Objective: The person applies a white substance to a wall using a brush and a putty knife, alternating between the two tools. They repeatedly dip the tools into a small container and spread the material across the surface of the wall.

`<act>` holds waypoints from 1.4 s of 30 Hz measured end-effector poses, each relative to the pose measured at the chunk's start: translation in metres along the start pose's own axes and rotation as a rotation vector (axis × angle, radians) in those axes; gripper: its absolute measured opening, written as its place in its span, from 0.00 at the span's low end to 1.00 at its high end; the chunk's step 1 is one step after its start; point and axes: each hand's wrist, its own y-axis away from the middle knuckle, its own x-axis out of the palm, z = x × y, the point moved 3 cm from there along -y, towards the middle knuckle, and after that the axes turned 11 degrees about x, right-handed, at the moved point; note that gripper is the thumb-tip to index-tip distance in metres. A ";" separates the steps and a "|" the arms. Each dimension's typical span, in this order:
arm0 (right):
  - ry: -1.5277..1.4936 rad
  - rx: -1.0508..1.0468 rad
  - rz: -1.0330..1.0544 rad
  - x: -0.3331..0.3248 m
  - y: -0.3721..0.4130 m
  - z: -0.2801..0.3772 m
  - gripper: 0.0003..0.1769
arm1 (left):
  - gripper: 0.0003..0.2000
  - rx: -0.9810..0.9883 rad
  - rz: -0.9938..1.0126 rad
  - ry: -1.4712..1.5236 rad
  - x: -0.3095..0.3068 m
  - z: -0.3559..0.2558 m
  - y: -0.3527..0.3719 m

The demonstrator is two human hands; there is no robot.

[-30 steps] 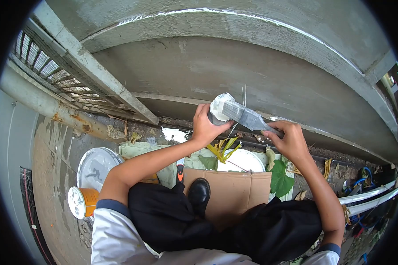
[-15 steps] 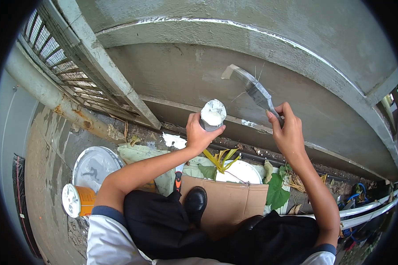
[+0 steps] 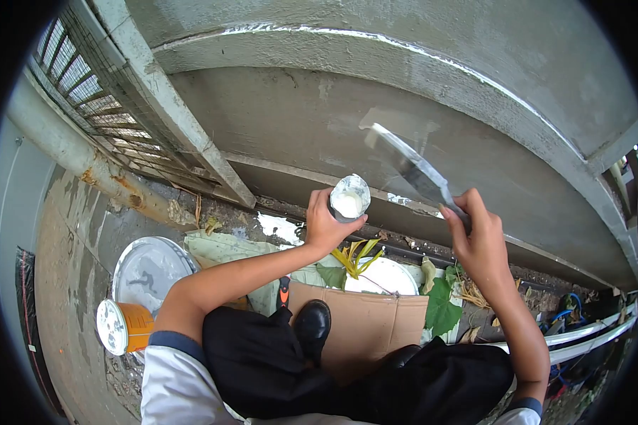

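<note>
My left hand point(image 3: 325, 222) is wrapped round a small cup point(image 3: 350, 198) of white paste, its mouth tilted up toward me and its rim smeared white. Higher up and to the right, my right hand point(image 3: 479, 237) grips the dark handle of a putty knife point(image 3: 415, 168). The knife's blade, slightly blurred, points up and left in front of the grey wall point(image 3: 262, 106). A pale fresh smear point(image 3: 384, 119) lies on the wall by the blade's tip.
On my left stand an orange tub with a white lid point(image 3: 126, 327) and a large grey-smeared lid point(image 3: 152, 273). Cardboard point(image 3: 361, 319) lies underfoot, with an orange-black tool handle point(image 3: 283, 291) beside my shoe. Leaves point(image 3: 443, 308) and a white round lid point(image 3: 383, 276) lie along the wall's foot.
My right hand has moved slightly right and down, and the blade, bent against the wall before, now looks straighter. My left hand has shifted a little right and down with the cup.
</note>
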 end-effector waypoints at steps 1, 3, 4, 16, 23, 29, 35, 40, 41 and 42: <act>0.011 -0.057 0.009 0.009 -0.008 0.010 0.12 | 0.34 -0.008 0.020 0.018 0.003 0.001 0.005; 0.055 -0.047 0.048 0.021 -0.024 0.033 0.12 | 0.34 0.003 0.035 0.005 0.006 0.000 0.012; 0.099 -0.036 0.094 0.024 -0.029 0.037 0.12 | 0.34 0.014 0.054 0.007 0.008 0.000 0.015; 0.167 0.199 -0.103 -0.043 0.015 -0.033 0.11 | 0.35 0.040 0.076 0.063 0.014 -0.006 0.006; 0.168 -0.063 0.010 0.012 -0.020 0.008 0.12 | 0.35 0.061 0.113 0.056 0.019 -0.012 0.018; 0.262 0.017 -0.029 0.016 -0.040 0.009 0.11 | 0.35 0.073 0.155 0.060 0.019 -0.016 0.022; 0.223 0.242 -0.219 -0.057 0.004 -0.066 0.10 | 0.35 0.068 0.159 0.038 0.025 -0.009 0.020; 0.204 0.218 -0.273 -0.085 0.045 -0.082 0.10 | 0.35 0.070 0.176 0.035 0.029 -0.006 0.022; 0.194 0.176 -0.244 -0.085 0.048 -0.082 0.10 | 0.35 0.072 0.174 0.034 0.029 -0.007 0.021; 0.133 0.173 -0.200 -0.079 0.049 -0.079 0.10 | 0.36 0.071 0.181 0.028 0.029 -0.008 0.021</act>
